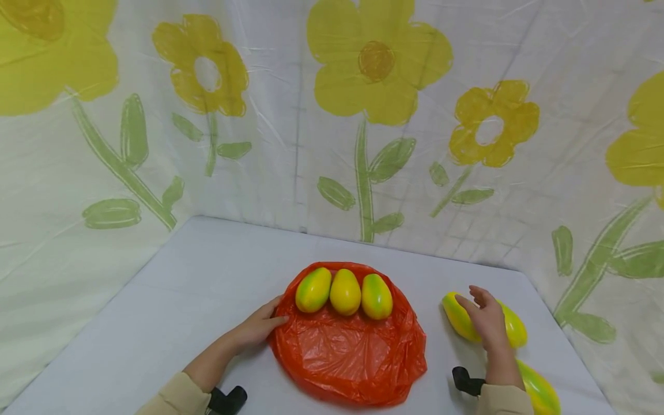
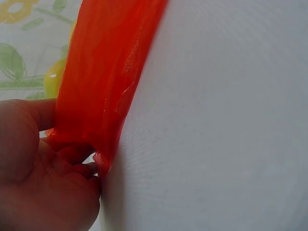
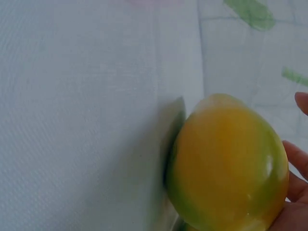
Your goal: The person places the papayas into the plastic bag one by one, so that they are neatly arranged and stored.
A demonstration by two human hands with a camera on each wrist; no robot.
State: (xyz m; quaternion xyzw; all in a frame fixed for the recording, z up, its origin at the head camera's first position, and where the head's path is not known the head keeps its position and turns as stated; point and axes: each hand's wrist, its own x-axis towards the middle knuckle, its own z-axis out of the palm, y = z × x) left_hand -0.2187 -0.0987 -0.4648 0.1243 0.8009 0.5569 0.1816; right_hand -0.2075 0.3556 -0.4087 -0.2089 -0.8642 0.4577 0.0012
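Note:
A red plastic bag [image 1: 347, 351] lies with its mouth spread wide on the white table. Three yellow-green papaya-like fruits [image 1: 344, 293] sit in a row along its far side. My left hand [image 1: 259, 325] holds the bag's left rim; in the left wrist view the thumb lies inside and the fingers outside the red plastic [image 2: 103, 72]. At the right, my right hand [image 1: 490, 323] is over two more such fruits [image 1: 513, 329], its fingers loosely spread. The right wrist view shows one fruit [image 3: 228, 163] up close, partly covering the fingers.
Another yellow-green fruit [image 1: 539, 392] lies nearer the front right, partly behind the right forearm. The white table [image 1: 197, 276] ends at a hanging sheet [image 1: 275, 173] printed with yellow flowers, along the back and sides. Black camera mounts [image 1: 228, 400] stick out from both wrists.

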